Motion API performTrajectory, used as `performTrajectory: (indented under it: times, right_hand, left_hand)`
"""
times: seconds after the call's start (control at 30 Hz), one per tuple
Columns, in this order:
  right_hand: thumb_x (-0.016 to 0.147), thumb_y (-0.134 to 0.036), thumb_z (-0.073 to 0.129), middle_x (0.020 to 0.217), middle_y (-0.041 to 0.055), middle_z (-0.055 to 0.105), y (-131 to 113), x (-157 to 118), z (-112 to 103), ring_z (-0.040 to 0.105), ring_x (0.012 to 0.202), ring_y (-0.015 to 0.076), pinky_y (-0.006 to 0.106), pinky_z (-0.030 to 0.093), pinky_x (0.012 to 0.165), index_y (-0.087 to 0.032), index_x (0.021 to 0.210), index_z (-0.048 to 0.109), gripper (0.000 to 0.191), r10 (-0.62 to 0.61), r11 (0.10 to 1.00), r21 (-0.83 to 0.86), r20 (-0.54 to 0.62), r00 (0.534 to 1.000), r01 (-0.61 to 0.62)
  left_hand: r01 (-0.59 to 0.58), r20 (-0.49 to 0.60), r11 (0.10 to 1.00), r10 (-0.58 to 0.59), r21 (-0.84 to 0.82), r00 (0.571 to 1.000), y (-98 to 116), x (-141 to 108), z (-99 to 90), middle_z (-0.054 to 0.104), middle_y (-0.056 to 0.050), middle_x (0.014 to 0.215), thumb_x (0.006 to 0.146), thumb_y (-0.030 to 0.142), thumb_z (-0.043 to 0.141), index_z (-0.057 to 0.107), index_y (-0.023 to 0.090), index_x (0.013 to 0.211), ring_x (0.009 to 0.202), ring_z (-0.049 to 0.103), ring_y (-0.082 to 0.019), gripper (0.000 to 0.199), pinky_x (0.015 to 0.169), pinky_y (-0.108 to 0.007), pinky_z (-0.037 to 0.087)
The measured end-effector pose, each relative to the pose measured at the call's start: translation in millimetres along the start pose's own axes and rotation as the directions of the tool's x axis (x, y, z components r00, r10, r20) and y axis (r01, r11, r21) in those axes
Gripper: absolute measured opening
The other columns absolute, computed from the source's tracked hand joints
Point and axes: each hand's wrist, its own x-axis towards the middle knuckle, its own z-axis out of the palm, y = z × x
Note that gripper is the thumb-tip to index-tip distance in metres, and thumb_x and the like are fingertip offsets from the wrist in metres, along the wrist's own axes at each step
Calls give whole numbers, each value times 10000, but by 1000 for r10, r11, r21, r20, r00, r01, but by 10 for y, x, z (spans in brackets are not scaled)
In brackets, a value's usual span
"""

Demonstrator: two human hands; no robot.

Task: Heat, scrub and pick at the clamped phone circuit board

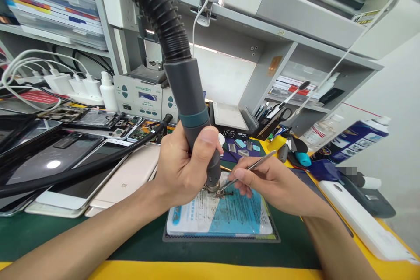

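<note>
My left hand (183, 168) is wrapped round the grey handle of a hot air gun (185, 89), its metal nozzle (213, 185) pointing down. Slim metal tweezers (257, 164) are pinched in my right hand (259, 179), their tips low beside the nozzle. Under both lies a small dark circuit part (225, 194), partly hidden by the nozzle. It rests on a blue and white printed packet (236, 221) with a dark mesh-edged pad beneath. Whether the tweezer tips touch the part, I cannot tell.
Several phones (123, 181) lie at the left, crossed by a thick black cable (98, 170). Behind stands a grey soldering station (142, 96). A pen holder (267, 120), a blue spray can (356, 138) and a white oblong case (364, 218) are at the right.
</note>
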Motion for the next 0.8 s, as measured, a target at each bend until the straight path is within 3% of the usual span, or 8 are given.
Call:
performTrajectory:
  times: [0.8]
  right_hand:
    - [1040,-438,558,824,46,622,-29,-19,-11,586,719,155,277,479,649,-149,791,678,400,-24,999,-35,38,999,25]
  left_hand:
    - [3,-13,1000,-3,-21,1000,5,-5,9,697,-21,679,1046,526,502,635,213,884,613,669,-189,377,524,-332,511]
